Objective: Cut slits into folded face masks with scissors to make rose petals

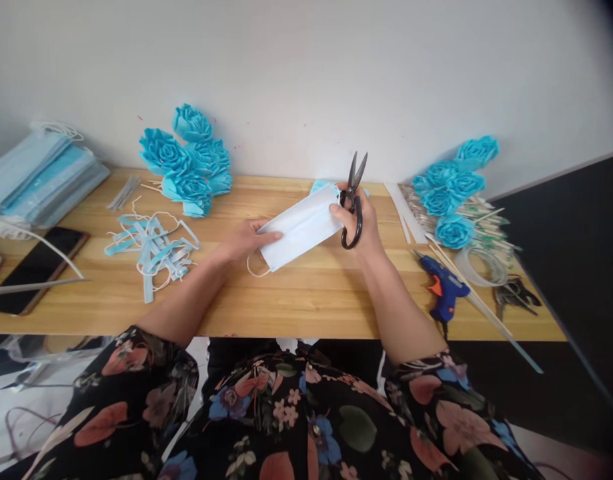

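Note:
Above the middle of the table, a face mask [302,230] is stretched between both hands, its white side facing me and one ear loop hanging at the lower left. My left hand [249,239] pinches the mask's left end, thumb on top. My right hand [359,217] grips the right end between thumb and fingers. In that same hand sits a pair of black-handled scissors [355,200], blades pointing up and away from the mask. Behind the mask, a light blue piece [323,185] lies partly hidden on the table.
Left of me are stacked masks [46,177], a phone [39,267], cut mask strips [156,247] and blue paper-like flowers [186,163]. Along the right lie more flowers [453,180], a blue glue gun [443,287], a tape roll [481,267] and thin sticks [471,297]. A wall rises behind the wooden table [286,313].

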`<move>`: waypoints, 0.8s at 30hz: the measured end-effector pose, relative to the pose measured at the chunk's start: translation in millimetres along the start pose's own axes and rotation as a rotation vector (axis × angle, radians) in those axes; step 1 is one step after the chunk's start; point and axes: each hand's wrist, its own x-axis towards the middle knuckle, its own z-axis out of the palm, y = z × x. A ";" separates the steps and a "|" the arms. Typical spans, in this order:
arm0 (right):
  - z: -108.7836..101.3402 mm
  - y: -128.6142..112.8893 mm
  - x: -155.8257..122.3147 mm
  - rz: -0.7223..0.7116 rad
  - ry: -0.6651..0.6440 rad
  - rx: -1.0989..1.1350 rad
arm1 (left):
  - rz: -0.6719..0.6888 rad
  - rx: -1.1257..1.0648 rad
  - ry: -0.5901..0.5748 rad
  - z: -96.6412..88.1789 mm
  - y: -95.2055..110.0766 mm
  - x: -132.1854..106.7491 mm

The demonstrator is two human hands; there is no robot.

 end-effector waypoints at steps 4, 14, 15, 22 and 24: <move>-2.7 8.1 4.6 0.010 0.052 0.040 | 0.109 -0.200 0.207 -3.0 -7.7 8.4; 4.7 -1.2 -3.6 0.118 -0.034 0.145 | 0.279 -0.079 0.487 -0.6 -3.3 8.6; 5.2 -0.5 -3.3 0.120 -0.035 0.150 | 0.295 -0.035 0.513 -0.4 -2.4 7.8; 5.6 2.9 -2.6 0.128 -0.017 0.184 | 0.386 0.046 0.604 1.3 0.2 7.3; 5.1 2.9 -2.4 0.123 -0.033 0.191 | 0.393 0.020 0.592 1.2 0.9 7.1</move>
